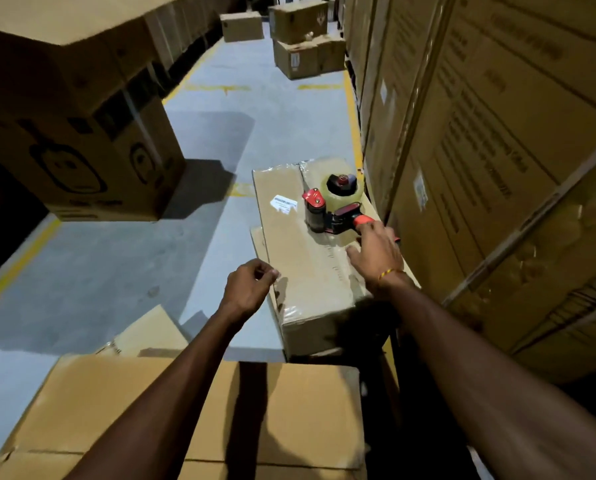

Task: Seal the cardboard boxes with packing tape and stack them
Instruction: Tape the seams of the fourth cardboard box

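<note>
Whse aisle point(241, 133), grey concrete, box stacks point(497, 150)

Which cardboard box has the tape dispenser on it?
The taped box beside the right-hand wall of cartons, under the right hand. The red and black tape dispenser lies on its top; the nearer box carries nothing.
</note>
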{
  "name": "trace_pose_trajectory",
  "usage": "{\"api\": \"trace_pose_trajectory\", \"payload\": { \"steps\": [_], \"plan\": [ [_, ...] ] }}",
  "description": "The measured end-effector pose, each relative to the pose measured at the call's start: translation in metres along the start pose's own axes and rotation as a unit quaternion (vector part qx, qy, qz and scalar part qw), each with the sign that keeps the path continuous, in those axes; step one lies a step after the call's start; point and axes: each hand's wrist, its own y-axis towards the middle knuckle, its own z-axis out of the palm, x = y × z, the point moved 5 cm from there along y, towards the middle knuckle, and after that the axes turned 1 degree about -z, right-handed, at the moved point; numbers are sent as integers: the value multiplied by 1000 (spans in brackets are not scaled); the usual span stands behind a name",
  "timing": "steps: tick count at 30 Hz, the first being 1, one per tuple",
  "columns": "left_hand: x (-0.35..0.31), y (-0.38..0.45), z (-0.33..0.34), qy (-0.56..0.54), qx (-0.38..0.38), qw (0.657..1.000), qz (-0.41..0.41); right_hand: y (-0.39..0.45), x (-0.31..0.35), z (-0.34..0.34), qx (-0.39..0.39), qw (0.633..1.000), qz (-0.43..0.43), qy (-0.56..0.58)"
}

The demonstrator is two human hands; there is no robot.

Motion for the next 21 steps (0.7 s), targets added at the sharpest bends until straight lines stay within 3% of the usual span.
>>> {"api": "trace_pose_trajectory", "payload": {
  "steps": [4,7,12,18,21],
  "plan": [
    [-3,21,9,-53,-7,998,-13,39,-7,0,-5,993,39,-107],
    [6,28,8,-68,-2,997,-27,60,-16,3,42,993,70,-89],
    [20,28,-5,-112,-1,990,-81,58,-5,16,169,979,88,70],
    [15,9,-35,-208,-31,968,-136,-5,19,32,201,924,123,302],
    [11,-16,-46,-225,-6,959,-175,-54,47,38,222,910,89,338]
  ]
}}
